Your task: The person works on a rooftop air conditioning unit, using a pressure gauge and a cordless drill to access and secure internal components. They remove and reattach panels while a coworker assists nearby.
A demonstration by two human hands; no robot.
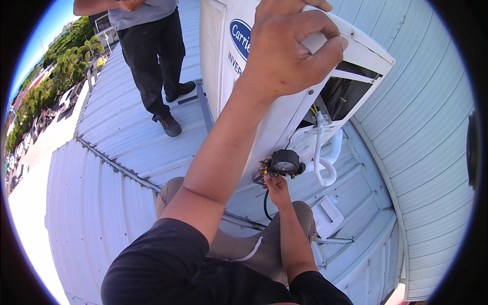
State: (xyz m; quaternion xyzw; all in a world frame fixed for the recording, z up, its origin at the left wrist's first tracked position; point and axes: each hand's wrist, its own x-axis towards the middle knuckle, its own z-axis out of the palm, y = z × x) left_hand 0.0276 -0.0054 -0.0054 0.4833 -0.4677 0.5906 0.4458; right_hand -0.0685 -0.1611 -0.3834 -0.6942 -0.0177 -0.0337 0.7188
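Observation:
A white air conditioner outdoor unit point(274, 127) stands in front of me on a metal roof. My left hand point(297, 53) is closed over its upper edge, with thumb and fingers curled. Low on the unit's side sits a round black pressure gauge point(285, 161). Just beneath it, my right hand point(277, 190) grips the gauge's fitting with closed fingers; the exact part is small and partly hidden. From there a black hose point(266, 206) hangs down. Above the gauge, an uncovered opening point(346, 89) shows wiring, and white-wrapped pipes point(320, 157) loop out below it.
A loose white plastic cover point(328, 217) lies on the roof to my right. At the far left, beside the unit, another person point(152, 66) stands in dark trousers. Ribbed metal cladding point(427, 127) rises on the right. The roof edge point(79, 122) drops off toward parked cars at left.

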